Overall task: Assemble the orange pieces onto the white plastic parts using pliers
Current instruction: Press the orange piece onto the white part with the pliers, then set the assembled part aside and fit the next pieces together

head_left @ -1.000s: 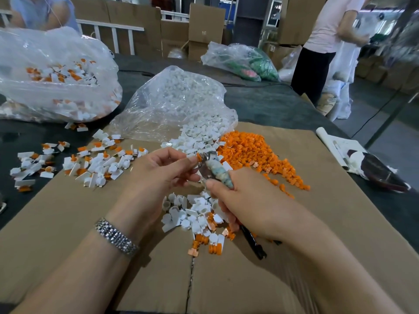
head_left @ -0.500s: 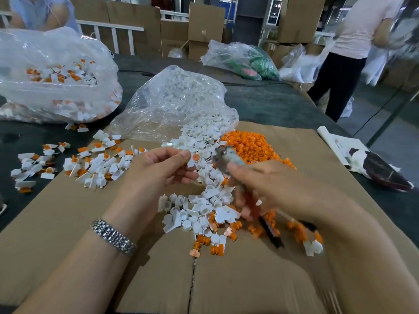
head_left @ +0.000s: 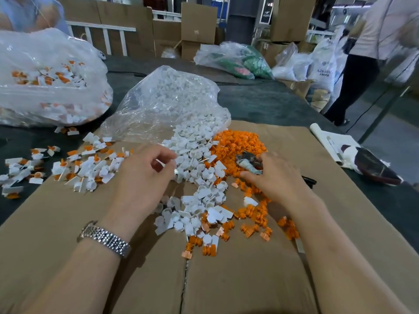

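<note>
Left hand [head_left: 145, 175] dropped to white parts [head_left: 195, 155], pliers [head_left: 248, 163] moved onto orange pile [head_left: 238, 143], grip perhaps loosened.

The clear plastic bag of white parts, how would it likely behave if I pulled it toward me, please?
The clear bag looks thin and crinkled, so probably floppy. Its mouth lies open toward the white parts, so more would likely spill onto the cardboard.

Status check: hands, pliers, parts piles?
Left hand over the white parts, fingers curled, contents unclear. Right hand grips the pliers at the orange pile. Nothing blocking either pile.
</note>
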